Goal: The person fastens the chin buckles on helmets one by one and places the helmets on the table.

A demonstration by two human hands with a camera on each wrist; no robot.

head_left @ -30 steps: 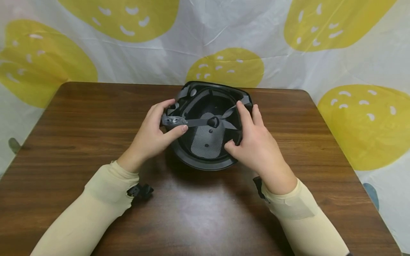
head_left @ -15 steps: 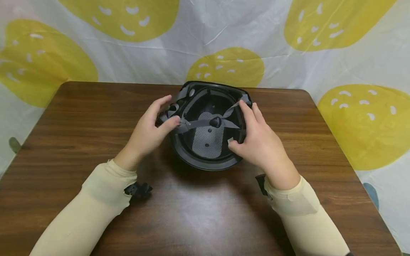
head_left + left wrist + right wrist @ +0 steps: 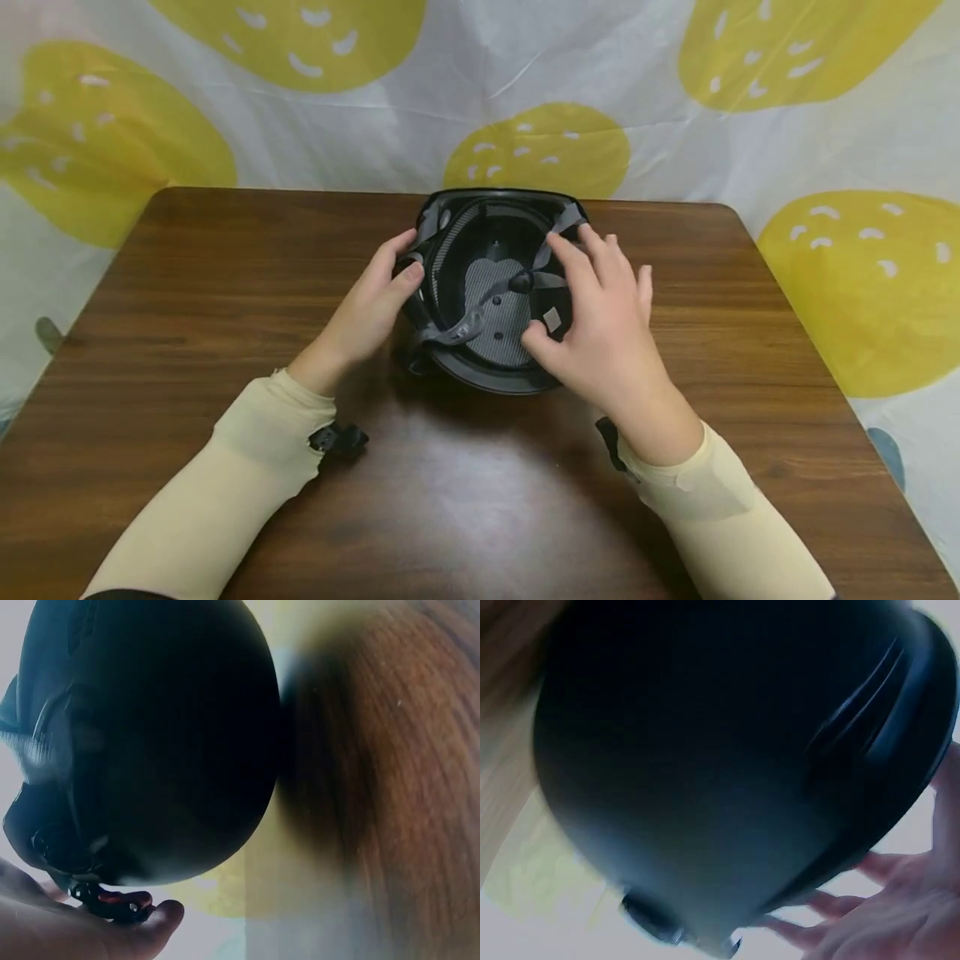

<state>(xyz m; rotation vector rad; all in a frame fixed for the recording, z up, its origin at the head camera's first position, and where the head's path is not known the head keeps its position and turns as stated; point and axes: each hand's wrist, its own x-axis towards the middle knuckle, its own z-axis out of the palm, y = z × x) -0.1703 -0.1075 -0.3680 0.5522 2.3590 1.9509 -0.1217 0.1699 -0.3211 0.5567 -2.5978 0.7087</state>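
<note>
A black helmet point(image 3: 498, 317) is upside down near the table's far edge, its padded inside facing up. My left hand point(image 3: 360, 308) grips its left rim, thumb on the inner side. In the left wrist view, a small dark fitting with a red part point(image 3: 112, 901) is by that hand's fingers point(image 3: 166, 913). My right hand point(image 3: 603, 317) is spread at the right rim, index fingertip near the grey strap point(image 3: 553, 280). In the right wrist view, its fingers point(image 3: 832, 904) are right at the helmet's edge. A clear chin piece point(image 3: 467, 327) on the strap hangs over the front left rim.
The brown wooden table point(image 3: 480, 500) extends around the helmet on all sides. Behind it hangs a white cloth point(image 3: 360, 142) with yellow fruit shapes. A small pale label point(image 3: 552, 318) shows inside the helmet, near the right thumb.
My left thumb has left the strap for the rim, and the clear chin piece has dropped toward the front left. The helmet has turned slightly. My right fingers have loosened and spread.
</note>
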